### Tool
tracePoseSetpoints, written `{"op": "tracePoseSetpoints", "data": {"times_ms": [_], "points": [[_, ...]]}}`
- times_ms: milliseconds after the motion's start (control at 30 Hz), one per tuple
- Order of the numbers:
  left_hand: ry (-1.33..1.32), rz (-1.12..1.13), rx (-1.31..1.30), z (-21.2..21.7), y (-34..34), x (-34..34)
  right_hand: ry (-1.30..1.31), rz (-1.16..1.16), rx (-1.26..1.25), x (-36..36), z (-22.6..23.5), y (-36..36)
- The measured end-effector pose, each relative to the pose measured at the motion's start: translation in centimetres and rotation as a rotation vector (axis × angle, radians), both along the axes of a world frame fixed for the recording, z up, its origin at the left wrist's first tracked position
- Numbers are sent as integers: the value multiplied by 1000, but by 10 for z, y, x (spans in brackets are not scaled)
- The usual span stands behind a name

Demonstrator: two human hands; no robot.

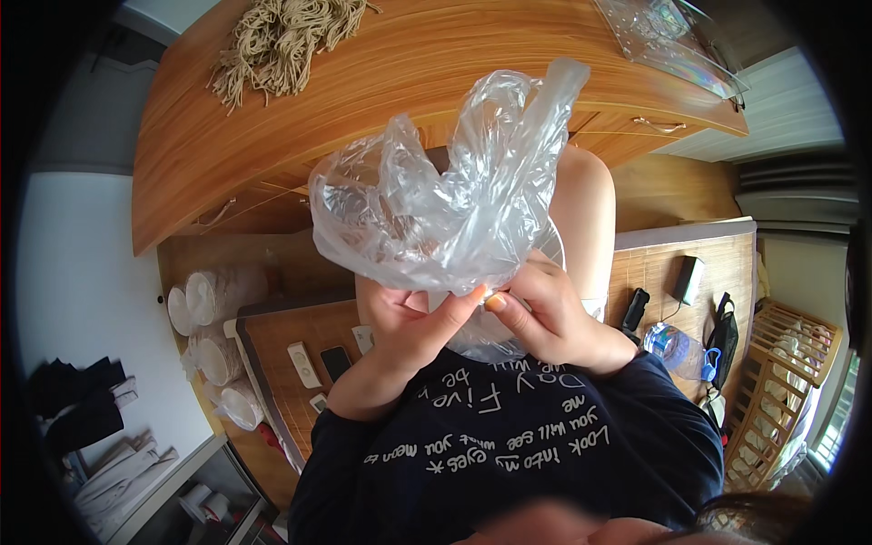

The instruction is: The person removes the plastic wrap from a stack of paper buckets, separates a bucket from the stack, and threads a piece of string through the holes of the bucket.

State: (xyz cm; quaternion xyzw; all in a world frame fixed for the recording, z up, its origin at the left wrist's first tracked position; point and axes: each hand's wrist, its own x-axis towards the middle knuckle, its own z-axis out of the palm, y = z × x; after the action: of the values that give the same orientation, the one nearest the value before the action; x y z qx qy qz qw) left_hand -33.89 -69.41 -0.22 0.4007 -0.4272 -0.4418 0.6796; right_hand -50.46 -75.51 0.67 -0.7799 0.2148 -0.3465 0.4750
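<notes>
A clear, crinkled plastic bag (436,200) is held up in front of my chest, its loose upper part spreading towards the desk. My left hand (422,318) grips its lower part, with the thumb pressed inward. From the other side, my right hand (545,309) pinches the same part, and the two thumbs almost meet. What the curled fingers do behind the plastic is hidden. More of the clear film hangs below the hands against my dark printed shirt (509,427).
A bundle of beige cords (289,45) lies on the wooden desk (409,82), near a clear plastic pouch (668,41). To the left are wrapped white rolls (218,295), a phone (335,363) and a white remote (302,365). A water bottle (672,350) and a wooden rack (781,391) are at right.
</notes>
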Motion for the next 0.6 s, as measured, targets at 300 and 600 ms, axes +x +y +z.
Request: {"op": "tracePoseSetpoints", "data": {"times_ms": [300, 600], "points": [[121, -113, 32, 11, -1, 9, -70, 105, 104, 0, 4, -2], [155, -224, -6, 26, -5, 19, -274, 226, 393, 4, 11, -10]]}}
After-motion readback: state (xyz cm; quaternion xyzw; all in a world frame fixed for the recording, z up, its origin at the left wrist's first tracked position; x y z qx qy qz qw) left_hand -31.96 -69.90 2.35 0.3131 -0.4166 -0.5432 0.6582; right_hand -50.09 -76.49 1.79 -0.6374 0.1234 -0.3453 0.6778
